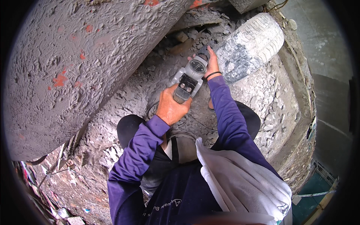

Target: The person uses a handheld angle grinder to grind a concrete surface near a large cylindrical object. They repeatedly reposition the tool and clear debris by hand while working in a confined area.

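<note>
A dusty grey power tool [192, 78], its body like a rotary hammer's, is held out in front of me over broken grey rubble. My left hand [171, 108] is wrapped round its near, handle end. At the far end, my right hand [213, 63] grips the tool from its right side, its fingers partly hidden behind the dark front part. A round black disc shows on top of the body. Whatever lies beneath the tool's front end is hidden from view.
A huge cement-crusted drum [82, 63] with red patches fills the left. Beyond my right hand lies a tyre [249, 47] caked in pale mud. Loose rubble [268, 108] covers the ground. A white towel [243, 180] hangs over my front; mixed debris [62, 212] lies at lower left.
</note>
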Available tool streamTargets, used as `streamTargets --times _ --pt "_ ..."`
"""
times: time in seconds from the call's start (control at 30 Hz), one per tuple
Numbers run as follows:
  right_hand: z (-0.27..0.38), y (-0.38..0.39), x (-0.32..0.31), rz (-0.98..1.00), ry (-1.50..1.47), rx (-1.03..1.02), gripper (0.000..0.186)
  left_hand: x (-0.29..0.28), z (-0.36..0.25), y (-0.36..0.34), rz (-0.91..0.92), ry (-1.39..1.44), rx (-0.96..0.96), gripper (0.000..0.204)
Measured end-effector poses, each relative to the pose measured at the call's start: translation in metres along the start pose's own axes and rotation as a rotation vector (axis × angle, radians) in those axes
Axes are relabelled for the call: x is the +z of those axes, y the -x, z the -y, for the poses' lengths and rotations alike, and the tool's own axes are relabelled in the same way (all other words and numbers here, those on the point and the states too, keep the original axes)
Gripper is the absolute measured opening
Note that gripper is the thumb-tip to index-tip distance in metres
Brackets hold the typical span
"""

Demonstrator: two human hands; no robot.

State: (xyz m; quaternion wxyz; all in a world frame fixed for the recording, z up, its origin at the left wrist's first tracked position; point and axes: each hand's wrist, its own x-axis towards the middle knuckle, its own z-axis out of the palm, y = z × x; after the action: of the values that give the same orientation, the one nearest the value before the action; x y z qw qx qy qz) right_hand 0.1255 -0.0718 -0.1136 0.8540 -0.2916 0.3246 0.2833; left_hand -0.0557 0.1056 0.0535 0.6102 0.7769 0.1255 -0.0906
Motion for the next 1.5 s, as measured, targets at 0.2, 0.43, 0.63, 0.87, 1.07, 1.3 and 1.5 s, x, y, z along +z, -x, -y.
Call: streamTargets --times 0.2,0.43,0.63,0.87,1.07,1.3,1.5 --pt "-0.002 -0.003 -0.002 -0.007 0.012 -0.014 0.060 0.000 0.003 0.001 0.000 0.004 0.016 0.022" --pt "-0.008 -0.003 -0.004 -0.022 0.020 -0.034 0.062 -0.002 0.008 0.003 0.008 -0.039 0.021 0.023" --pt "-0.016 -0.005 -0.007 0.013 0.001 -0.032 0.065 -0.002 0.023 0.009 -0.022 -0.063 0.043 0.024" --pt "-0.013 0.063 0.019 0.046 -0.047 -0.014 0.063 -0.006 -0.051 0.044 0.018 -0.088 0.074 0.022" --pt "-0.004 0.113 0.063 0.201 -0.013 -0.144 0.053 -0.017 -0.091 0.080 -0.078 -0.039 0.207 0.018" --pt "0.032 0.053 0.078 0.188 0.012 -0.329 0.046 -0.003 -0.147 0.012 -0.033 -0.225 0.321 0.021" --pt "0.063 0.054 0.087 0.308 -0.032 -0.141 0.068 0.008 -0.162 -0.019 -0.076 -0.242 0.327 0.027"
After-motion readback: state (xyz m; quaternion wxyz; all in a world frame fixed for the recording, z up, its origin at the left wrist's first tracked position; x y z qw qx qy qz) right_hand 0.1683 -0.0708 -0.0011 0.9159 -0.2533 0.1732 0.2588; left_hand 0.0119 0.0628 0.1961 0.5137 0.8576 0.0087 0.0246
